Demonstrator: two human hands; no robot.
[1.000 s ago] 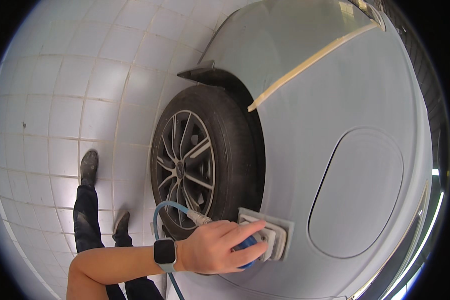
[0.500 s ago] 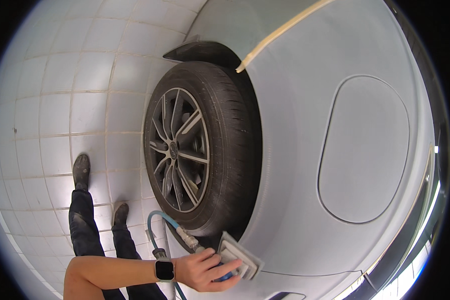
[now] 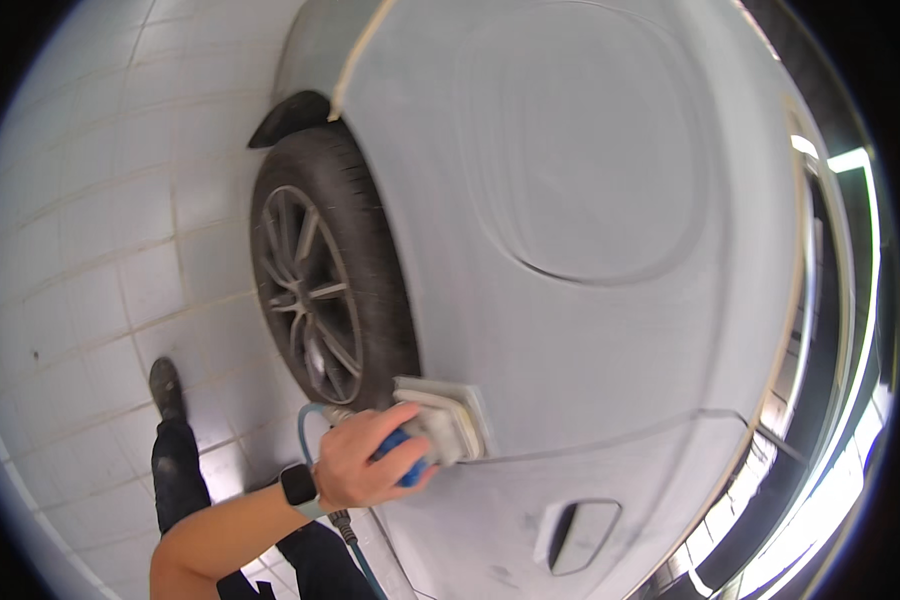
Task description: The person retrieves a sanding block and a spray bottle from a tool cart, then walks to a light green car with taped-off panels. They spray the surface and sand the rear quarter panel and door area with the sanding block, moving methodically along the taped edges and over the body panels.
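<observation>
My left hand [image 3: 370,460], with a watch on its wrist, reaches in from the lower left. Its fingers wrap round the blue body of an air sander [image 3: 442,422]. The sander's pale, flat rectangular pad lies against the grey car panel [image 3: 570,360], beside the rear edge of the wheel arch and close to a panel seam; the exact contact is hard to see. A teal air hose [image 3: 311,424] loops from the sander past the wrist and hangs down. My right hand does not show.
The car wheel [image 3: 310,290] sits just left of the sander. Above it are a black flap [image 3: 288,118] and a tape strip [image 3: 360,60]. An oval fuel-flap outline [image 3: 590,282] and a door handle [image 3: 588,537] mark the panel. My shoe [image 3: 166,385] rests on white floor tiles [image 3: 150,285].
The view has swung along the car, so the wheel now sits further left and the door handle shows in full. The sander, tilted before, now lies flatter toward the panel in my left hand.
</observation>
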